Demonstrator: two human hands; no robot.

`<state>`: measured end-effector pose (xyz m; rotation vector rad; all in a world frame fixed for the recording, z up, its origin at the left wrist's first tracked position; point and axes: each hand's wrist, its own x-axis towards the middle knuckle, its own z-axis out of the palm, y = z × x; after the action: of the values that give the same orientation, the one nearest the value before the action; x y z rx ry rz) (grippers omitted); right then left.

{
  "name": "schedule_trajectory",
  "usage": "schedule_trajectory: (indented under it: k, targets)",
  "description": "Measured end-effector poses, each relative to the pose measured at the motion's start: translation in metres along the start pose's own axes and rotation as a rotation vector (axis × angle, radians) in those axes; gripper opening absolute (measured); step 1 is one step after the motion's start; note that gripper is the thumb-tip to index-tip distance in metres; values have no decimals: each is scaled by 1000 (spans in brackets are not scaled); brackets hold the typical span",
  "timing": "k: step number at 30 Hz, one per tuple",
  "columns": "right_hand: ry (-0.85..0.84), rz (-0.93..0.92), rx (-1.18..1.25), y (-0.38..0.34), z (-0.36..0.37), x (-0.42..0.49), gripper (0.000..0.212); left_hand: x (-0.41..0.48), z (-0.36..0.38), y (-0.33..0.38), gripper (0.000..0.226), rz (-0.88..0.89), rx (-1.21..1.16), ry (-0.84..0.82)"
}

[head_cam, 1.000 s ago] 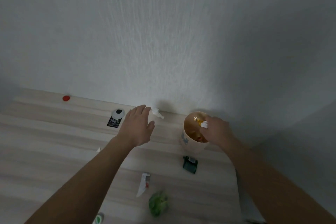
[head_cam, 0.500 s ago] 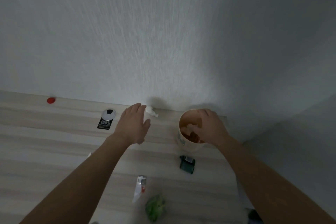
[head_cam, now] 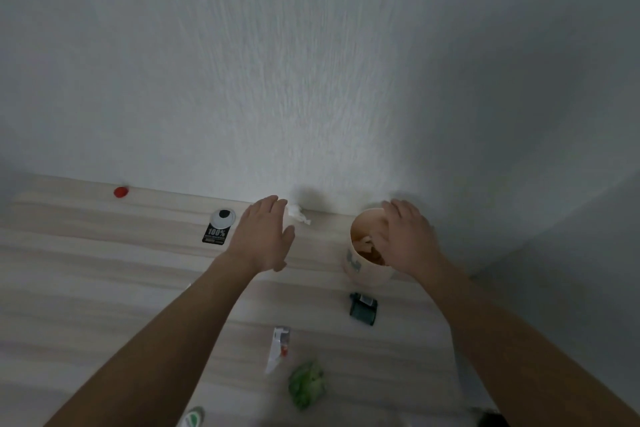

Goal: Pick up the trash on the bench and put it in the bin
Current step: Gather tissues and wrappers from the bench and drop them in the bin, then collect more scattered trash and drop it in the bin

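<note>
The right hand [head_cam: 405,239] covers the far-right rim of the bin [head_cam: 360,270]; the contents under it are unidentifiable. The tissue [head_cam: 297,213], at the left hand's [head_cam: 263,236] fingertips, is partly hidden. The label's [head_cam: 216,232] small print is illegible. The bottom edge cuts off a white-green item [head_cam: 193,418] and a dark object [head_cam: 491,419].

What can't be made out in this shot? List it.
Head view only:
- Contents of the bin: mostly hidden by the right hand over its mouth.
- The green-and-white item: cut off by the bottom edge.
- The dark object: cut off at the bottom edge, dim.
- Small print on the black label: too small.
</note>
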<state>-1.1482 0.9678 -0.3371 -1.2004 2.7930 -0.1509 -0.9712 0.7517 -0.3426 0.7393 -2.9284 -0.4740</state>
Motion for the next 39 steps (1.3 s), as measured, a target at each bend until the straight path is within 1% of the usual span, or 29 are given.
schedule_trajectory:
  k: [4,9,10,13,16,20,23,24,27,29,34,39]
  targets:
    - [5,-2,-30,-10,-13,-20,58,-19,-8,1,59,0,-6,18]
    - [50,20,-81,-23,-23,-48,47,-40,-14,1,58,40,-16,50]
    - [46,34,-77,-26,-25,-55,48,-44,-12,1,57,46,-20,52]
    - [65,80,-54,-32,-28,-74,63,-52,-9,2,56,61,-41,51]
    - [76,121,-69,-34,-29,-93,56,-60,-6,6,55,95,-54,44]
    - [56,158,-70,-37,-31,-119,58,-74,-5,10,54,118,-60,29]
    - [55,177,-80,-40,-30,-139,64,-90,-7,11,54,108,-52,12]
    - [61,175,-80,-39,-31,-145,64,-95,-9,11,55,102,-46,9]
    - [77,156,-70,-37,-34,-163,52,-111,-12,15,58,78,-26,10]
    - [101,131,-65,-33,-35,-175,50,-123,-13,21,58,64,-5,14]
    - [124,80,-33,-20,-39,-216,49,-162,-10,46,55,47,44,42]
    - [107,54,-26,-3,-30,-259,53,-206,0,68,53,22,48,30]
